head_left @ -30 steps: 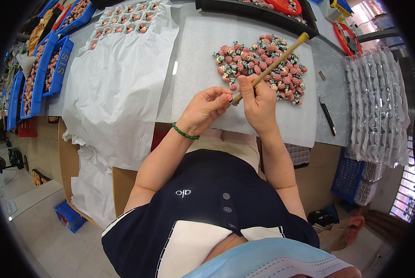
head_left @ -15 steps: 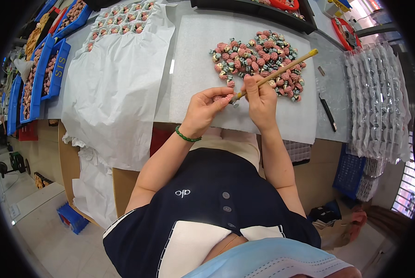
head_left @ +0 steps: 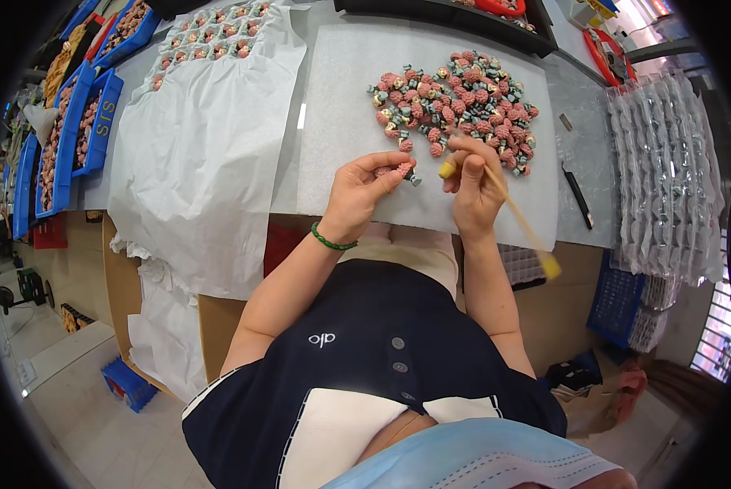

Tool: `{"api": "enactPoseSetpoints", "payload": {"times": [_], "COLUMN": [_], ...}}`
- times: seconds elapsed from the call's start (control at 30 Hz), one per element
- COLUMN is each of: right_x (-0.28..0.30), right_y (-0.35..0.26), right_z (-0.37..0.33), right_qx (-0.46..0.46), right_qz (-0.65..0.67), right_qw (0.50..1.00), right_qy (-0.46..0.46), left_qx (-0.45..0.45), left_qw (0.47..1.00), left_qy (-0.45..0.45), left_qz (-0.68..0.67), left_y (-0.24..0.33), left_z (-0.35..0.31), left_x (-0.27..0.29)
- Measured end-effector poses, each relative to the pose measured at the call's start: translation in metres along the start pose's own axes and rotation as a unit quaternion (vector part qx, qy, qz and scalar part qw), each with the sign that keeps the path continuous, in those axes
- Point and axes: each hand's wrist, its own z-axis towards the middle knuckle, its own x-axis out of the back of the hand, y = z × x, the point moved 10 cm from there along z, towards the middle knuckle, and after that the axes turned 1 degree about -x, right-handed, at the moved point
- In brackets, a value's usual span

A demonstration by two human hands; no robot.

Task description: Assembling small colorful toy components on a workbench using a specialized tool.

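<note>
My left hand point(head_left: 355, 189) is closed around a small figurine point(head_left: 403, 169) with a knobbly pink top; its grey-green lower part sticks out past the fingertips. To the right, my right hand point(head_left: 475, 186) grips a thin wooden stick point(head_left: 514, 210) with a yellow end, slanting down toward me and blurred by motion. A yellow piece point(head_left: 447, 169) shows at the fingertips of that hand; whether it is a finger cover or part of the stick I cannot tell. Just beyond both hands lies a pile of similar figurines point(head_left: 463, 102) on a white foam sheet point(head_left: 341, 98).
At the left, white paper point(head_left: 194, 163) partly covers a tray of figurines point(head_left: 218, 37). Blue bins point(head_left: 96, 122) of parts stand farther left. A black pen-like tool point(head_left: 577, 196) lies right of the foam, beside stacked clear plastic trays point(head_left: 663, 171). A black tray point(head_left: 447, 20) borders the back.
My right hand has drawn away from the figurine and turned the stick, so its long end now points down toward me instead of up and away. My left hand has hardly moved.
</note>
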Motion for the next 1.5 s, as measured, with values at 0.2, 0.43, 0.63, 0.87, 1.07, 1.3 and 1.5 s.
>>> {"api": "enactPoseSetpoints", "payload": {"times": [0.2, 0.43, 0.63, 0.87, 1.07, 1.3, 1.5], "right_x": [-0.033, -0.033, -0.049, -0.054, -0.063, -0.086, -0.099], "right_y": [-0.009, 0.01, 0.013, 0.012, -0.008, -0.015, -0.026], "right_z": [-0.023, -0.018, -0.02, -0.033, -0.03, -0.032, -0.03], "right_qx": [0.07, -0.056, -0.121, -0.177, -0.154, -0.121, -0.063], "right_qz": [-0.064, 0.011, 0.064, 0.095, 0.053, 0.032, -0.068], "right_qw": [0.991, 0.995, 0.986, 0.979, 0.987, 0.991, 0.99], "right_qy": [-0.097, -0.082, -0.099, -0.038, -0.01, -0.045, -0.109], "left_qx": [0.011, 0.019, -0.092, -0.117, -0.2, -0.29, -0.317], "left_qw": [0.997, 0.983, 0.993, 0.987, 0.923, 0.817, 0.602], "left_qy": [-0.021, -0.035, -0.037, 0.002, 0.004, 0.041, 0.272], "left_qz": [-0.074, -0.18, 0.07, 0.108, 0.33, 0.497, 0.68], "left_y": [-0.001, 0.019, 0.04, 0.055, 0.091, 0.177, 0.319], "left_z": [-0.002, -0.005, -0.011, -0.033, -0.056, -0.053, -0.004], "left_x": [0.001, -0.004, -0.004, 0.005, -0.014, 0.011, 0.181]}}
